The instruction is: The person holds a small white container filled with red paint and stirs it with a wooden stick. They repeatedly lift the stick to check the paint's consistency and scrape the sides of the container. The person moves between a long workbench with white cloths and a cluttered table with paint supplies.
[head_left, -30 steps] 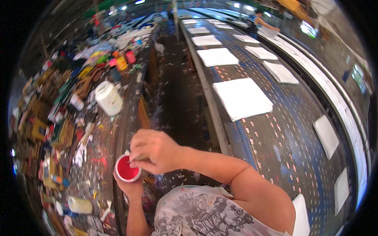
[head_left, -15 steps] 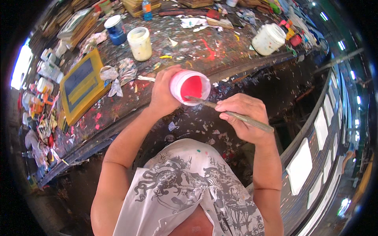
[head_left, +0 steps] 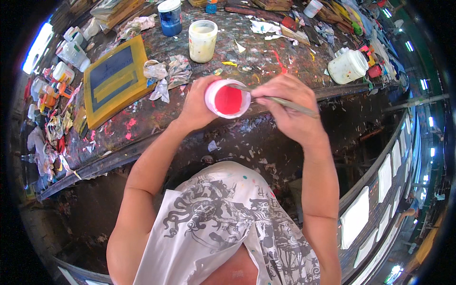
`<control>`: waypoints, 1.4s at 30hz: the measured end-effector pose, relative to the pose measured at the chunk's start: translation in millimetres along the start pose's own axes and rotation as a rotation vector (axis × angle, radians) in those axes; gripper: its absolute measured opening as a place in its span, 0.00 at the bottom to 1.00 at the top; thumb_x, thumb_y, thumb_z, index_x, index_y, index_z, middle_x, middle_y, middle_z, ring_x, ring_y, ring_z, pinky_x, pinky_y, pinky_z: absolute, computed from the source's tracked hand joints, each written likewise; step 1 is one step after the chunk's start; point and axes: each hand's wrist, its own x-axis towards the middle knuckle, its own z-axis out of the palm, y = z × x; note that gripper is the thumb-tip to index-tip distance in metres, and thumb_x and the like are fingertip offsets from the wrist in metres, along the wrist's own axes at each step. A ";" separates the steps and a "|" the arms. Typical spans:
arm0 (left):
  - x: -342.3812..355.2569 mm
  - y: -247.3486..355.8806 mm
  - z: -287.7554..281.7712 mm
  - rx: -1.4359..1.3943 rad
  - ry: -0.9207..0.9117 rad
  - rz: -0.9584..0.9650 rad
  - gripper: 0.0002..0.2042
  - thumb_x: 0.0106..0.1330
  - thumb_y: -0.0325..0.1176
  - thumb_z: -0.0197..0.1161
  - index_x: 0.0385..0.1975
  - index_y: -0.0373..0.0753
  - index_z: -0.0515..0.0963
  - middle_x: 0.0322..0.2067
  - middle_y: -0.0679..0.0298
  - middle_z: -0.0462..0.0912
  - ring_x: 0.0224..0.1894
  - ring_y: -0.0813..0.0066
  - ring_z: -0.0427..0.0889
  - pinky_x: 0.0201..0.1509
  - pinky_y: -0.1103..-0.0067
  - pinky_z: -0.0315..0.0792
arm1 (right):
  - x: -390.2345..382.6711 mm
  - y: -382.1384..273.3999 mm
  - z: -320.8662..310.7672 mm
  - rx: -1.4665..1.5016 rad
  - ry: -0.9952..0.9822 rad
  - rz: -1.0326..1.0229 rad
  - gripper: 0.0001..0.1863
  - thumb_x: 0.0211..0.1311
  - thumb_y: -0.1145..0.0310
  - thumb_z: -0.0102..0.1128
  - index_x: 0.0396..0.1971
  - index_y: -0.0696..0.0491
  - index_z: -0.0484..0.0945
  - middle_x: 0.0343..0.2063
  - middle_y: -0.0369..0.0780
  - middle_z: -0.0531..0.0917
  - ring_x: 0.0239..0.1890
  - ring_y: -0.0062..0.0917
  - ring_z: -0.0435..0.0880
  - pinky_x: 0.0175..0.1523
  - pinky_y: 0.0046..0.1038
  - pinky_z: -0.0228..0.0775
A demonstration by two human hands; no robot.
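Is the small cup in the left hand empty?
No. The cup holds red paint, its inside covered red; a stick dips in.

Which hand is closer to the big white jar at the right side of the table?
Right. The right hand is just left of the white jar; the left hand holds the cup, farther left.

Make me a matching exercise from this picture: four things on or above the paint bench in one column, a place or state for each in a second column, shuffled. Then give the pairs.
Things
1. cup of red paint
2. stick
3. blue jar
4. yellow frame

Places or states
A. lying flat on the bench, left of the crumpled rags
B. held in the left hand
C. standing at the far side of the bench beside the cream jar
D. held in the right hand, its tip in the cup

Pairs: 1-B, 2-D, 3-C, 4-A
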 end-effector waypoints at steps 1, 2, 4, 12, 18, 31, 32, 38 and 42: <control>1.6 -4.1 0.2 0.041 0.024 0.021 0.50 0.53 0.39 1.00 0.77 0.39 0.78 0.70 0.53 0.88 0.75 0.56 0.88 0.81 0.61 0.82 | 1.9 0.8 4.0 -0.024 0.031 0.041 0.14 0.66 0.80 0.82 0.49 0.50 0.97 0.43 0.40 0.96 0.45 0.39 0.95 0.54 0.41 0.89; 2.6 -8.7 -1.7 0.041 0.004 -0.008 0.50 0.53 0.40 1.00 0.77 0.40 0.78 0.71 0.52 0.88 0.76 0.55 0.87 0.82 0.60 0.81 | 0.5 -0.3 11.8 -0.066 -0.035 0.035 0.15 0.65 0.80 0.82 0.49 0.49 0.97 0.45 0.40 0.96 0.47 0.41 0.96 0.56 0.43 0.89; 1.7 -18.1 -7.1 0.098 -0.037 -0.003 0.50 0.53 0.40 0.99 0.78 0.40 0.78 0.71 0.53 0.88 0.76 0.54 0.87 0.82 0.59 0.80 | -4.1 1.2 20.0 0.078 -0.089 0.040 0.16 0.65 0.79 0.82 0.50 0.48 0.97 0.47 0.40 0.97 0.49 0.41 0.97 0.57 0.43 0.90; -8.7 -38.0 -5.0 0.009 -0.102 0.006 0.46 0.53 0.31 0.93 0.76 0.42 0.80 0.70 0.49 0.87 0.75 0.43 0.85 0.82 0.55 0.78 | -8.2 14.5 24.1 -0.042 -0.110 0.101 0.15 0.65 0.85 0.81 0.48 0.53 0.97 0.47 0.42 0.99 0.50 0.40 0.98 0.58 0.40 0.90; -7.2 -46.7 -1.7 -0.085 -0.103 0.007 0.46 0.50 0.30 0.92 0.75 0.42 0.81 0.70 0.51 0.87 0.74 0.45 0.84 0.83 0.56 0.76 | -5.3 9.3 15.7 0.019 -0.217 0.032 0.14 0.66 0.81 0.81 0.49 0.51 0.97 0.47 0.41 0.98 0.51 0.40 0.97 0.61 0.41 0.89; -8.6 -54.2 -0.1 -0.074 -0.110 0.040 0.45 0.51 0.27 0.89 0.76 0.44 0.80 0.72 0.52 0.85 0.78 0.44 0.80 0.87 0.54 0.72 | -14.0 18.1 18.1 -0.069 -0.095 0.096 0.14 0.65 0.85 0.80 0.48 0.53 0.97 0.46 0.43 0.98 0.52 0.40 0.97 0.60 0.40 0.89; -8.7 -53.7 -0.5 -0.070 -0.116 0.031 0.46 0.51 0.26 0.89 0.76 0.44 0.80 0.72 0.52 0.85 0.78 0.44 0.80 0.87 0.54 0.72 | -14.5 18.1 16.9 0.047 -0.159 0.128 0.14 0.65 0.85 0.80 0.47 0.53 0.97 0.47 0.43 0.98 0.52 0.40 0.98 0.60 0.40 0.90; -9.1 -51.6 0.3 -0.076 -0.138 -0.010 0.45 0.52 0.26 0.89 0.76 0.44 0.80 0.72 0.52 0.85 0.78 0.43 0.79 0.87 0.54 0.72 | -14.0 13.8 15.2 -0.019 -0.092 0.071 0.15 0.67 0.85 0.79 0.49 0.52 0.97 0.47 0.42 0.98 0.51 0.40 0.98 0.60 0.40 0.90; -8.4 -51.3 0.2 -0.107 -0.119 0.025 0.46 0.51 0.28 0.91 0.76 0.43 0.80 0.72 0.52 0.84 0.78 0.44 0.79 0.87 0.54 0.72 | -14.0 11.7 15.9 0.190 -0.268 0.147 0.14 0.68 0.83 0.80 0.48 0.50 0.97 0.48 0.40 0.99 0.53 0.39 0.98 0.63 0.41 0.88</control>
